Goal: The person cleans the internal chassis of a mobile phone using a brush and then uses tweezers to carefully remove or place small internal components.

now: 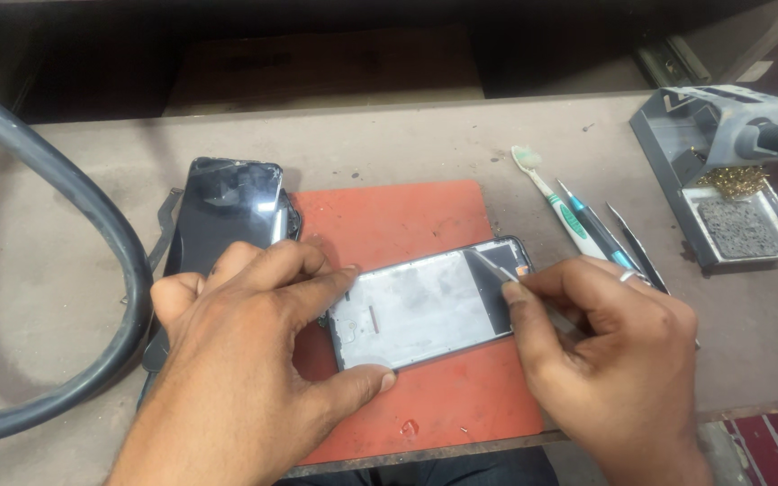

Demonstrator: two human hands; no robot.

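Observation:
An opened phone frame [425, 306] with a silver inner plate lies on a red mat [407, 225]. My left hand [245, 333] presses on the frame's left end, thumb along its near edge and fingers on its far corner. My right hand [605, 351] grips thin metal tweezers [493, 268] whose tip rests inside the frame near its right end. A ring sits on one finger of the right hand.
A black phone screen [227, 216] lies at the mat's left edge. A toothbrush [556, 202], a teal tool [596, 225] and another pair of tweezers [634, 243] lie to the right. A soldering iron stand [722, 171] sits far right, a thick grey hose [74, 234] at left.

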